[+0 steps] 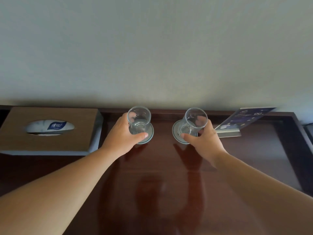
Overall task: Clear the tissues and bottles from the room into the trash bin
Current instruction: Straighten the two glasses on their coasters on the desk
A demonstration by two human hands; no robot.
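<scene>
A: What are the hands doing?

B: The left hand (122, 134) is wrapped round the left glass (139, 119), thumb across the front near its base. The right hand (203, 138) grasps the right glass (194, 121) the same way. Both glasses are clear and mouth-up.

A: Standing or lifted?

B: Each is over a round pale coaster with a dark ring, the left coaster (150, 133) and the right coaster (176, 131). I cannot tell whether the bases touch them.

A: And the tissues?

B: The tissues (50, 126) sit inside the tissue box (77, 119), at the left of the desk (160, 167), close to the wall (152, 48). They are just beside the left hand, and neither hand touches them.

A: Which way does it lie?

B: Flat, long axis running left to right along the wall. The oval slot in its brown top runs the same way and faces up.

A: How do they look?

B: A white pack shows through the slot, with faint grey marbling and a blue patch carrying a white logo. The writing on it is too small to read. The box has a brown lid and pale grey sides.

A: Any other writing?

B: On the right, near the right hand, a tilted sign (243, 119) in a grey base leans back toward the wall. It is dark blue with small pictures, and "99" can be read near its top. The rest is too blurred.

A: The desk?

B: Dark red-brown, glossy, reflecting both arms.
</scene>
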